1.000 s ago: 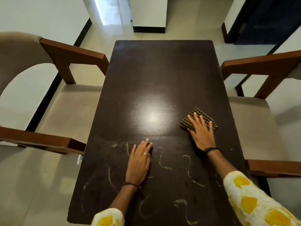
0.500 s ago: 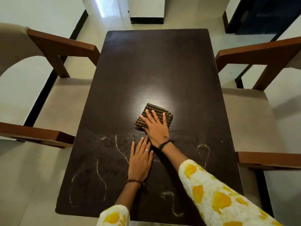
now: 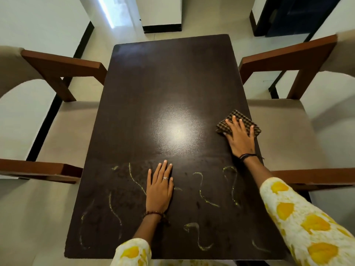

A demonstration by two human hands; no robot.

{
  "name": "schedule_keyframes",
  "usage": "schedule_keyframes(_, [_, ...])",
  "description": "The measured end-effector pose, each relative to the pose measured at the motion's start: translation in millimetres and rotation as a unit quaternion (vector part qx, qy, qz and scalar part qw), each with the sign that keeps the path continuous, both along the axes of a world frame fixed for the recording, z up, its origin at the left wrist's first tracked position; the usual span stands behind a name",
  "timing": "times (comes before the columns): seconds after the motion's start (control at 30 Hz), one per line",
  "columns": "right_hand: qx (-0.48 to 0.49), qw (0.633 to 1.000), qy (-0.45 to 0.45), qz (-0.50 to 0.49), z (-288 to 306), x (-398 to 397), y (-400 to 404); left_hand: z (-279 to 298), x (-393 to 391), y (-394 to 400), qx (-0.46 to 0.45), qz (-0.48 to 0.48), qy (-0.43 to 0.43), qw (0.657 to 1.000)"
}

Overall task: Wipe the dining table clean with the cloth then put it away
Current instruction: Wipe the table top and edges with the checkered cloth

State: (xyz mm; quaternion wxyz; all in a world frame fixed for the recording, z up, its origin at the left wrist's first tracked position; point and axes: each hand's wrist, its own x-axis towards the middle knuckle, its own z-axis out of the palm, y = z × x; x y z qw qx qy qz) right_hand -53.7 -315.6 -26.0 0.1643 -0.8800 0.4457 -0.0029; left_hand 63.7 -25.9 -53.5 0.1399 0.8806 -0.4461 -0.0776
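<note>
While the right hand (image 3: 241, 139) presses flat, fingers spread, on the folded checked cloth (image 3: 239, 122) at the dining table's (image 3: 163, 83) right edge, the left hand (image 3: 159, 189) lies open and empty on the near half, bracing. Wiping looks partway done: the far half shines clean, but yellowish smears (image 3: 201, 189) cross the near half. The next stroke likely calls for dragging the cloth toward the body across those streaks, with the left hand lifted clear.

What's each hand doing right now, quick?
Left hand: open, flat on the table, holding nothing.
Right hand: open, fingers spread, pressing the checked cloth against the table near its right edge.
</note>
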Motion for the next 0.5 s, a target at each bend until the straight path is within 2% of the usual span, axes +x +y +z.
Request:
schedule_keyframes(0.13, [-0.007,1.000,-0.003,-0.016,0,-7,26,1,-1,1,0.005,0.000,-0.001,1.000])
schedule_keyframes(0.33, [-0.020,0.999,0.000,0.043,-6,-57,83,0,-1,0,0.008,0.000,-0.006,1.000])
schedule_keyframes(0.5, [-0.005,0.999,0.011,0.044,-5,-53,60,-3,0,-2,0.000,0.002,-0.009,1.000])
